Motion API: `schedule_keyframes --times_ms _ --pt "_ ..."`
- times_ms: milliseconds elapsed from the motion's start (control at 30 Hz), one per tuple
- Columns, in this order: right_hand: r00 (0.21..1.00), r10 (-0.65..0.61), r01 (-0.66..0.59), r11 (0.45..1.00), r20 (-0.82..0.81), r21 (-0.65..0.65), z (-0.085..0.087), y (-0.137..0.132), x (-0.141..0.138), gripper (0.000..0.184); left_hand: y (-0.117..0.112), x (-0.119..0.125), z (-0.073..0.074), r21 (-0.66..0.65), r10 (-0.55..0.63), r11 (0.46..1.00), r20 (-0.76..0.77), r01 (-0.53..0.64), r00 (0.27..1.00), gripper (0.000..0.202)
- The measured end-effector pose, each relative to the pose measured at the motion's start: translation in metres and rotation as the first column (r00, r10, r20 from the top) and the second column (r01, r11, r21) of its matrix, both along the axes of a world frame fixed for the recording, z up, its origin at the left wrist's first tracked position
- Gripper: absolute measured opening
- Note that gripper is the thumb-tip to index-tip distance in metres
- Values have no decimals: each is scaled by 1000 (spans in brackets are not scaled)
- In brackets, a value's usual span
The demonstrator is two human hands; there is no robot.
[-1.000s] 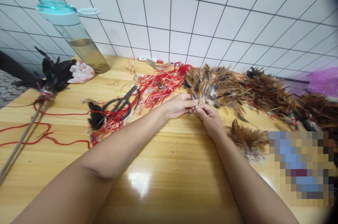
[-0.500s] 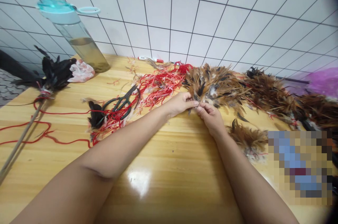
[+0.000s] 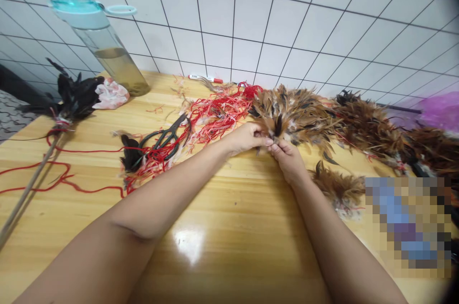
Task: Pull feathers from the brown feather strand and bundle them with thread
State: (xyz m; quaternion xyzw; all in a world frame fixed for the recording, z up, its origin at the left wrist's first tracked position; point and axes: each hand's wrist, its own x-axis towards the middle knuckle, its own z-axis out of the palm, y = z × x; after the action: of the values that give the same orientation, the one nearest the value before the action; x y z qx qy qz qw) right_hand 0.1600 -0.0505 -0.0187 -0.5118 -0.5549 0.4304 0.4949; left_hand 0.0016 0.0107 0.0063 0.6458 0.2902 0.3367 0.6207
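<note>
Feathers (image 3: 296,115) fan out from the grip toward the tiled wall (image 3: 251,17), their long axis running away from the person, the narrow base clenched between the left grip (image 3: 245,137) and right grip (image 3: 289,163), both touching it.

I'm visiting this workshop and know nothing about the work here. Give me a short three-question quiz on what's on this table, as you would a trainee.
1. True or false: the dark-handled scissors lie on the wooden table among red strings, to the left of the left hand.
2. Which stands near the tiled wall? A) a clear bottle with a teal lid; B) a cardboard box.
3. Fill in the blank: the left hand and the right hand pinch a bunch of brown ____.

Key: 1 true; 2 A; 3 feathers.
</note>
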Motion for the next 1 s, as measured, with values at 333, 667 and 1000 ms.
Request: schedule_keyframes --times_ms 333,667,1000 --pt "942 -171 138 982 -288 -131 5 3 2 35 19 -27 1 458 140 881 -493 120 859 14" --pt "959 -258 249 965 -118 -81 0 -2 -2 34 16 -22 -2 654 256 750 -425 99 868 10" --pt "942 -316 316 949 112 23 -4 -1 -4 29 8 -15 -1 792 225 577 -388 199 894 15"
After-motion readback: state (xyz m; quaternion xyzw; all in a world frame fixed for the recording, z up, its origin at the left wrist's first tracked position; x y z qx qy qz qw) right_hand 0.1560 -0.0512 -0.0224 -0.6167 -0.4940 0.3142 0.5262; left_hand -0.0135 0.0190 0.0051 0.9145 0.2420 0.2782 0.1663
